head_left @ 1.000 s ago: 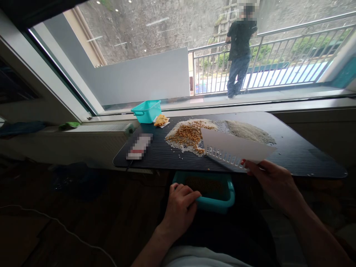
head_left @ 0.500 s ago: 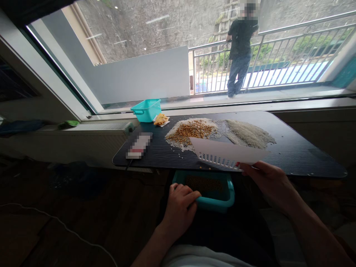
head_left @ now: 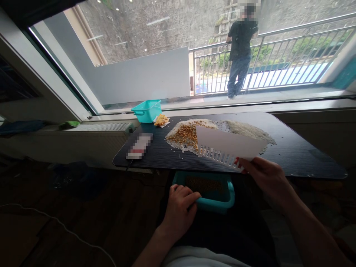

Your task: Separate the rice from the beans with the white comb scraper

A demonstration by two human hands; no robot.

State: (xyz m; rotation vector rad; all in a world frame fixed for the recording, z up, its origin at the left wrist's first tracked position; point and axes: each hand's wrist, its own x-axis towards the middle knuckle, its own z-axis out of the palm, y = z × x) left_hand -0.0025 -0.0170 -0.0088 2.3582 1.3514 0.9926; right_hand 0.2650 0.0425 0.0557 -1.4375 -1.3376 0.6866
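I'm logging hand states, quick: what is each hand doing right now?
Left hand: closed, holding the lower teal bin at its near-left rim.
Right hand: closed, holding the white slotted sheet by one end.

On tbl point(head_left: 300, 159): mixed heap point(head_left: 185, 136) L, rice point(head_left: 247, 129) R.

Dim room, possibly in a home, ribbed radiator point(head_left: 101, 127), large window point(head_left: 139, 74), metal railing point(head_left: 258, 52) outside
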